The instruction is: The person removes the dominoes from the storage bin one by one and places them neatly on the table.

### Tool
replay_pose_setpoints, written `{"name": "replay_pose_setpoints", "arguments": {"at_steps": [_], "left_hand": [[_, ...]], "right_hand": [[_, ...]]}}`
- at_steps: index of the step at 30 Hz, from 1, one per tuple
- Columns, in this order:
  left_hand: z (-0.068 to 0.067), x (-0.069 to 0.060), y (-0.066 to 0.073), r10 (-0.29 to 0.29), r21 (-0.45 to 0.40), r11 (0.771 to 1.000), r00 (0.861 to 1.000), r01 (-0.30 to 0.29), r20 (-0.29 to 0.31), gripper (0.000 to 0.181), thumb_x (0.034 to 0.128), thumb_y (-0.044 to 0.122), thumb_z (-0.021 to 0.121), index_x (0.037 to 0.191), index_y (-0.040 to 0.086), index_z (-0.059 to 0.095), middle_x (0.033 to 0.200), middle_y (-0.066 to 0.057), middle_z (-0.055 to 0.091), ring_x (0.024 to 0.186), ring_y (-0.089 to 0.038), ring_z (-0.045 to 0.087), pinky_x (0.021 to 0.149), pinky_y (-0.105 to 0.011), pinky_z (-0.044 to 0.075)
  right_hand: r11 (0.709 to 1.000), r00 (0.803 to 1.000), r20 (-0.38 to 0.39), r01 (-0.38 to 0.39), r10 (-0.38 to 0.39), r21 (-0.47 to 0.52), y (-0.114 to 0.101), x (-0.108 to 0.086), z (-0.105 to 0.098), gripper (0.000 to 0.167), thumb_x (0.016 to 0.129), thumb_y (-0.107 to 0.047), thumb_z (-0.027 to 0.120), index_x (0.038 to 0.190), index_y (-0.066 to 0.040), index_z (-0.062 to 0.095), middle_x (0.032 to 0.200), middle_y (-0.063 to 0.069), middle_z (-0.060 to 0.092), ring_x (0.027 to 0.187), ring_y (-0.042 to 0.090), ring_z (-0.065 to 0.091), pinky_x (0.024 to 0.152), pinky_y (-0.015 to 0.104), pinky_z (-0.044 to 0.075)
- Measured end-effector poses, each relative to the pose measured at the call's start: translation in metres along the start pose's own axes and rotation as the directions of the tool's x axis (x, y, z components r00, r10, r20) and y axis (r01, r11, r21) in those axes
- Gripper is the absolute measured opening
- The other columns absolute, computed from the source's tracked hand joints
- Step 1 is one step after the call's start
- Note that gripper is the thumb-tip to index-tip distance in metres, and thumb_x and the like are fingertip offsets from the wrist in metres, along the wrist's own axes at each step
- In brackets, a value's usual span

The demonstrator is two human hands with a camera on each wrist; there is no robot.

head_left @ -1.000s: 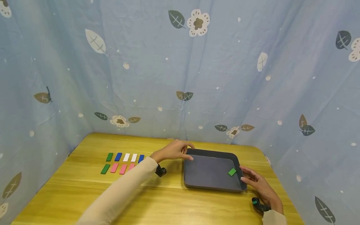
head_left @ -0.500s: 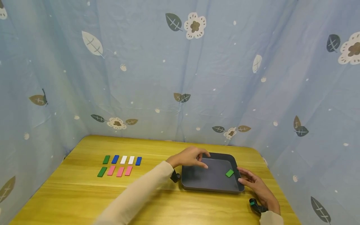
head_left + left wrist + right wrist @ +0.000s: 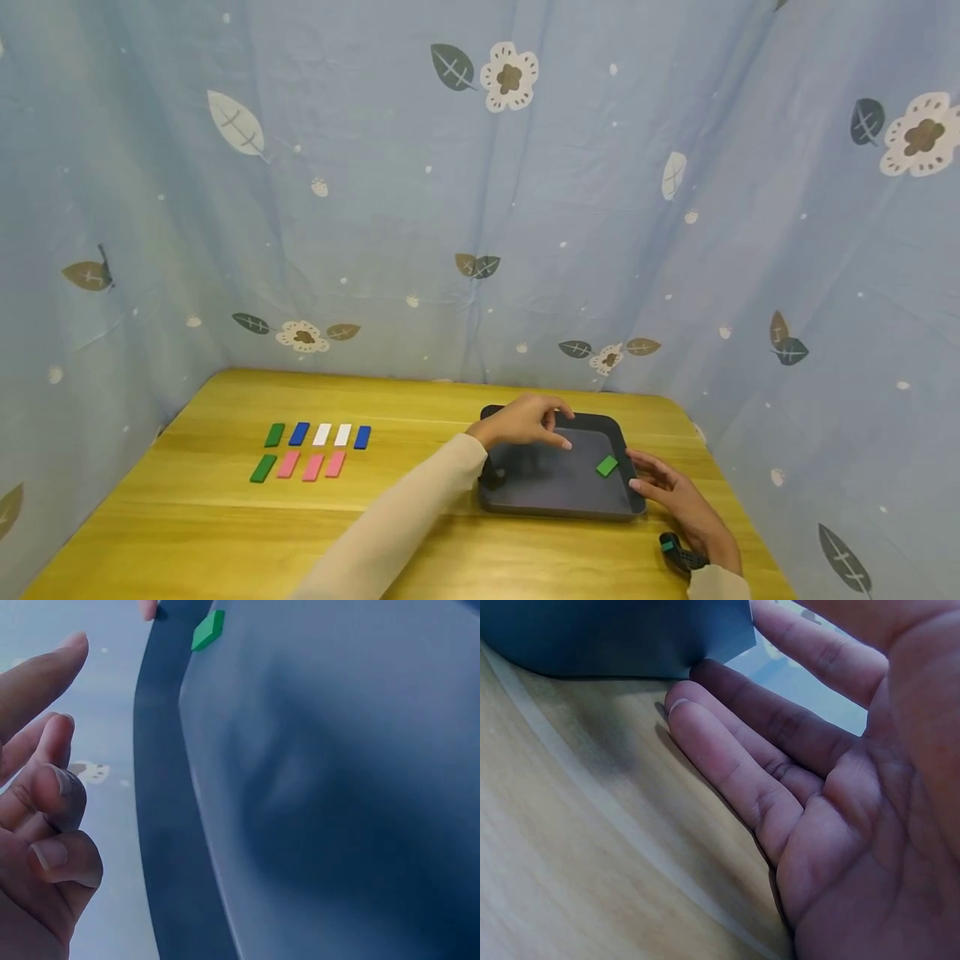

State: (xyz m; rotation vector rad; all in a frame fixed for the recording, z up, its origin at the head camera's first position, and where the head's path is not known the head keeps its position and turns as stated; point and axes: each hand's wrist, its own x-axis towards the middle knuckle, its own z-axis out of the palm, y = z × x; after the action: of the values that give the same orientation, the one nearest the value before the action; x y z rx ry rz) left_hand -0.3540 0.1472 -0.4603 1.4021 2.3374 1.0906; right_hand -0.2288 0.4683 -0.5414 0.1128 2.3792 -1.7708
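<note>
My left hand (image 3: 528, 421) hovers over the dark grey tray (image 3: 562, 502), thumb and index finger apart with nothing seen between them. In the left wrist view, its other fingers (image 3: 64, 795) are loosely bent beside the tray's wall (image 3: 169, 825). A green tile (image 3: 607, 466) lies inside the tray near its right side. My right hand (image 3: 678, 496) holds the tray's right wall, its thumb at the rim. The right wrist view shows fingers (image 3: 720, 754) against the wall's outer face (image 3: 630, 637); the thumb tip is out of that view.
At the table's left, flat tiles lie in two rows: green (image 3: 274, 434), blue (image 3: 299, 433) and white (image 3: 322, 434) behind, green (image 3: 262, 468) and pink (image 3: 313, 467) in front. A patterned blue curtain (image 3: 390, 208) surrounds the wooden table (image 3: 187, 533).
My left hand has moved right, from the tray's back left corner to over its middle. The right hand stays at the right wall. The head view has shifted slightly.
</note>
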Motion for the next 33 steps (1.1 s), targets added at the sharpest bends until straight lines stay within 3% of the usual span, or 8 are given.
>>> {"name": "replay_pose_setpoints", "arguments": {"at_steps": [16,27,33], "left_hand": [[0.033,0.037,-0.002,-0.016,0.101,0.995,0.991,0.003,0.131,0.051,0.0897,0.026,0.083,0.134,0.006,0.066,0.071,0.007,0.062,0.060,-0.005,0.058,0.062,-0.018,0.049],[0.048,0.042,-0.003,-0.117,0.149,0.985,0.973,0.088,0.201,0.054,0.0899,0.024,0.083,0.138,0.012,0.063,0.074,0.007,0.062,0.063,-0.007,0.059,0.061,-0.020,0.048],[0.053,0.045,-0.004,-0.145,0.185,0.978,0.958,0.100,0.249,0.060,0.0910,0.026,0.082,0.145,0.015,0.058,0.076,0.009,0.063,0.066,-0.004,0.060,0.064,-0.019,0.048]], "right_hand": [[1.000,1.000,0.010,0.005,-0.005,0.020,0.003,0.002,-0.003,0.062,0.100,-0.031,0.070,0.157,-0.025,0.045,0.158,0.011,0.042,0.144,0.038,0.038,0.108,0.052,0.042],[1.000,1.000,0.011,0.014,-0.014,0.014,0.001,-0.001,0.000,0.062,0.101,-0.029,0.069,0.157,-0.023,0.044,0.158,0.012,0.041,0.143,0.037,0.039,0.107,0.049,0.044],[0.999,1.000,0.006,0.029,-0.029,0.031,-0.002,-0.005,0.002,0.061,0.101,-0.025,0.069,0.157,-0.020,0.045,0.157,0.015,0.042,0.142,0.039,0.040,0.106,0.049,0.045]]}}
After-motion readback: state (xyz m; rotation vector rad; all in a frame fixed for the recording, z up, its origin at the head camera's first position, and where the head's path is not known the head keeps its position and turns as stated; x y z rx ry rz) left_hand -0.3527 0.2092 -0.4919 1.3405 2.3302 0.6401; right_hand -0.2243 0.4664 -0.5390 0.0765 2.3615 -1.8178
